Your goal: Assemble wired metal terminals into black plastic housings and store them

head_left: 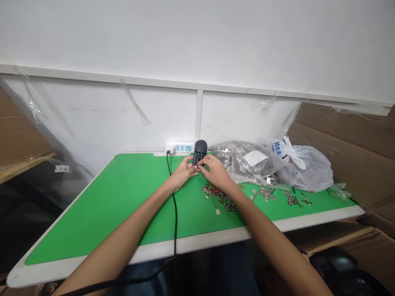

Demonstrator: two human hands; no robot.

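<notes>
A black plastic housing [200, 147] with a rounded top and a slotted, open lower part stands upright between my hands. My left hand [184, 172] is closed around its lower left side. With thumb and fingers pinched, my right hand [213, 167] works at the housing's lower right; whatever is in that pinch is too small to make out. Just below my right hand lies a pile of small metal contact pieces [220, 196], some with red wires. A single loose contact piece [218, 211] sits in front of the pile.
A white power strip [183, 147] lies at the table's back edge, its black cable [175, 218] crossing the green mat [101, 205]. To the right are a clear bag of metal parts [243, 158], a tied white bag [311, 168] and more contact pieces [291, 198]. Cardboard [345, 152] stands on the right.
</notes>
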